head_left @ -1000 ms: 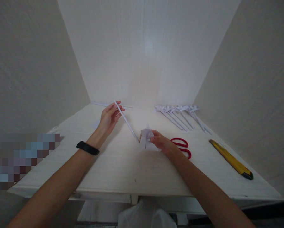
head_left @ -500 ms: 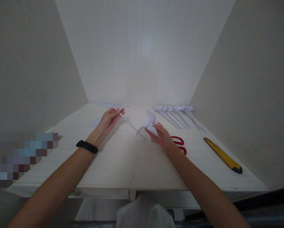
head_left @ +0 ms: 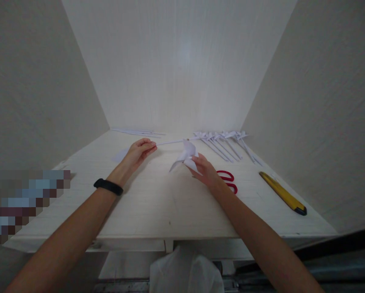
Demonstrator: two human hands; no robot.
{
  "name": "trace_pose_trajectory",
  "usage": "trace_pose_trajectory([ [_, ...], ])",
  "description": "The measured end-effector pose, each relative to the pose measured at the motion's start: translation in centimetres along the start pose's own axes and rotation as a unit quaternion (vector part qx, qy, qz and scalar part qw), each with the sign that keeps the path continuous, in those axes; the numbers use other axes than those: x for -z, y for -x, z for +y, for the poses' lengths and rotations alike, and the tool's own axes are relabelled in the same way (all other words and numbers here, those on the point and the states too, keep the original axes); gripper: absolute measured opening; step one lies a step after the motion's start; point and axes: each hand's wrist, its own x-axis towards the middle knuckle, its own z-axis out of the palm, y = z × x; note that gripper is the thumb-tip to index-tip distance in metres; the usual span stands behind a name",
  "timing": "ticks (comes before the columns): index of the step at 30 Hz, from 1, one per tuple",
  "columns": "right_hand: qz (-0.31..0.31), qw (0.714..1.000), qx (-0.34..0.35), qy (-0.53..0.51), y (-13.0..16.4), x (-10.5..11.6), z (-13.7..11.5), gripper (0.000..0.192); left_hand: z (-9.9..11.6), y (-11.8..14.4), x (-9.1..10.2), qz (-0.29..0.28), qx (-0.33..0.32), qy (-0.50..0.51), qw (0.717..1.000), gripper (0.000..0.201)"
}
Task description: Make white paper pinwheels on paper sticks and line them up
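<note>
My left hand (head_left: 142,152) pinches one end of a thin white paper stick (head_left: 172,142), which points right across the middle of the table. In my right hand (head_left: 203,167) is a white paper pinwheel (head_left: 187,152), its curved blades spread out to the left and upward. The stick passes behind the top blade of the pinwheel; I cannot tell whether the two touch. Red-handled scissors (head_left: 231,188) lie by my right wrist, their blades hidden beneath the hand and forearm.
Several finished paper pinwheels on sticks (head_left: 222,142) lie in a row at the back right. Loose paper sticks (head_left: 133,132) rest along the back left, and a sheet of paper (head_left: 119,155) is beside my left hand. A yellow utility knife (head_left: 282,193) lies on the right of the white table (head_left: 140,215).
The stick in my left hand has swung from slanting down toward the front to nearly level, its far end now behind the pinwheel. My right hand has turned the pinwheel slightly.
</note>
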Motion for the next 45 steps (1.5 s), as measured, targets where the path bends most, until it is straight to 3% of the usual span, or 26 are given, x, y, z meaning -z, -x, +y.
trace_pose_trajectory([
  [3,0.024,0.999,0.008,-0.037,-0.3,0.6,-0.1,0.022,0.3,1.0,-0.9,-0.082,0.066,-0.066,0.992,0.019],
  [7,0.011,0.995,0.008,-0.097,-0.3,0.4,-0.2,0.02,0.6,2.2,-1.8,-0.252,0.097,-0.191,0.944,0.016],
  [11,0.002,0.995,0.004,-0.096,-0.1,0.0,-0.4,0.019,0.2,3.0,-2.5,-0.378,0.178,-0.18,0.891,0.03],
  [14,-0.014,0.996,-0.015,-0.092,0.2,-0.3,-0.5,0.024,0.0,3.4,-2.9,-0.426,0.216,-0.161,0.864,0.037],
  [16,-0.064,0.993,-0.038,-0.094,0.4,-0.5,-0.5,0.027,0.1,3.4,-3.2,-0.415,0.195,-0.161,0.874,0.034],
  [20,-0.176,0.976,-0.089,-0.097,0.9,-0.9,-0.1,0.036,0.2,3.4,-3.9,-0.318,0.132,-0.147,0.927,0.022],
  [25,-0.3,0.937,-0.137,-0.111,1.2,-1.2,0.3,0.034,-0.6,3.8,-4.7,-0.296,0.142,-0.085,0.941,0.02],
  [27,-0.289,0.942,-0.122,-0.117,1.2,-1.0,0.3,0.034,-0.8,3.9,-4.7,-0.298,0.152,-0.066,0.94,0.019],
  [32,-0.131,0.979,-0.05,-0.151,0.6,-0.6,0.3,0.036,-0.6,4.1,-4.8,-0.28,0.143,-0.008,0.949,0.021],
  [35,-0.074,0.986,-0.032,-0.147,0.4,-0.8,0.1,0.039,-0.3,4.2,-5.0,-0.261,0.128,0.015,0.957,0.032],
  [39,-0.069,0.987,-0.02,-0.143,0.5,-1.3,-0.2,0.037,-0.1,4.5,-5.6,-0.252,0.126,0.028,0.959,0.04],
  [45,-0.094,0.978,-0.019,-0.186,0.5,-1.5,-0.4,0.03,0.0,4.7,-6.0,-0.287,0.101,0.019,0.952,0.035],
])
